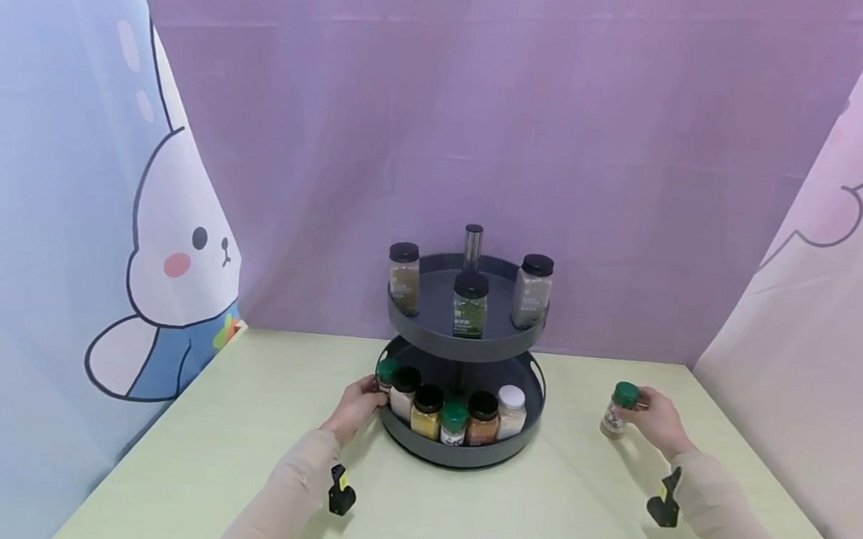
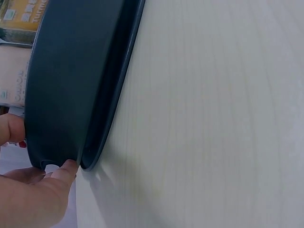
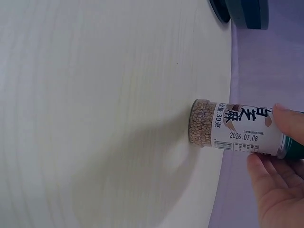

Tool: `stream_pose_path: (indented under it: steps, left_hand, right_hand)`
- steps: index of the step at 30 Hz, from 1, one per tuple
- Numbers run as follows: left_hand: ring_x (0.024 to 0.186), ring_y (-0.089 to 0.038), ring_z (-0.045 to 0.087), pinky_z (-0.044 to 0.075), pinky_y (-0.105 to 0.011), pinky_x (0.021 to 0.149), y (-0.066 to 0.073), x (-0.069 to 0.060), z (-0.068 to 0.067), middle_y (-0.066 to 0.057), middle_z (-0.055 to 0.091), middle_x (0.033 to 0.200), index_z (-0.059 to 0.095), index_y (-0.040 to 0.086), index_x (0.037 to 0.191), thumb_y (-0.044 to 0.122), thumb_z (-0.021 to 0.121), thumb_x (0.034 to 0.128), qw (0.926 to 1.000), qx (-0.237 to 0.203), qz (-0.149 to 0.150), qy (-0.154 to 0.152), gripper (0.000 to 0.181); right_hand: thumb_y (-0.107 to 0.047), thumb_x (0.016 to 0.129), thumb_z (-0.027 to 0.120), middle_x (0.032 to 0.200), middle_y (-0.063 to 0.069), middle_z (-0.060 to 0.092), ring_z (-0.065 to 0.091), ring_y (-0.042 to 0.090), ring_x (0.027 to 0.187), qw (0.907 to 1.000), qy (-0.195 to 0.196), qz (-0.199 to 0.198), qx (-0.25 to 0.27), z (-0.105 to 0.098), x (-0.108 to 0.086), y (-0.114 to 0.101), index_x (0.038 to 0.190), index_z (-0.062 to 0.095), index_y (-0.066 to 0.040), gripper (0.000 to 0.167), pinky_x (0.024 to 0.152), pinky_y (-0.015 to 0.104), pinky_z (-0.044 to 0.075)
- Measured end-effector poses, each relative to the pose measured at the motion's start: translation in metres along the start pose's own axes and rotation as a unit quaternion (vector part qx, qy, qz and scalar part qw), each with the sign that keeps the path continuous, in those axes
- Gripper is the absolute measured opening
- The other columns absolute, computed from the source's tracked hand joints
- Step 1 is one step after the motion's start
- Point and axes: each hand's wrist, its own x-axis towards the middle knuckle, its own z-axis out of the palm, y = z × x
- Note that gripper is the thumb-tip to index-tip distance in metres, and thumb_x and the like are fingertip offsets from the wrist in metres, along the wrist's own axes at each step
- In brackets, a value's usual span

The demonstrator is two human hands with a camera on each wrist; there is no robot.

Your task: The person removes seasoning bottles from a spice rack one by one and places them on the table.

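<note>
At the centre of the table stands a dark two-tier round rack (image 1: 464, 350). My left hand (image 1: 356, 405) grips the lower tray's rim at the left side, by the handle cutout (image 2: 51, 168). Just inside that rim is a green-capped jar (image 1: 386, 371), partly hidden by the fingers. Off to the right, my right hand (image 1: 655, 419) holds a green-capped sesame seed jar (image 3: 237, 126) between thumb and fingers, near its cap. It is close to the tabletop; whether its base touches I cannot tell.
Several spice jars (image 1: 481, 421) line the lower tray's front, with black, green and white caps. Black-capped jars (image 1: 470, 305) stand on the upper tray around a metal post (image 1: 472, 247). A purple cloth (image 1: 485, 124) hangs behind the table (image 1: 580, 509).
</note>
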Motion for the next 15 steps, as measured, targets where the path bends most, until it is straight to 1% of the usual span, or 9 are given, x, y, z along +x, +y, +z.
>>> stream_pose_path:
  steps: [9,15]
  left_hand:
    - [0.122,-0.035,0.046,0.042,-0.045,0.099,0.0006,-0.0044,0.0020,-0.026,0.044,0.134,0.037,-0.005,0.136,0.001,0.048,0.0842,1.0000,-0.001,0.001,0.004,0.053]
    - [0.121,-0.034,0.046,0.041,-0.045,0.099,0.0005,-0.0030,0.0027,-0.025,0.045,0.133,0.038,-0.005,0.135,0.001,0.048,0.0840,1.0000,-0.002,0.004,0.006,0.053]
  right_hand:
    - [-0.016,0.085,0.062,0.126,0.039,0.041,0.043,0.050,0.115,1.0000,0.003,-0.004,-0.001,0.0018,-0.0015,0.0028,0.129,0.030,0.018,0.064,0.092,0.057,0.042]
    - [-0.015,0.085,0.061,0.129,0.039,0.037,0.040,0.051,0.118,1.0000,-0.004,-0.003,0.008,0.0002,-0.0007,-0.0003,0.132,0.025,0.018,0.068,0.095,0.058,0.039]
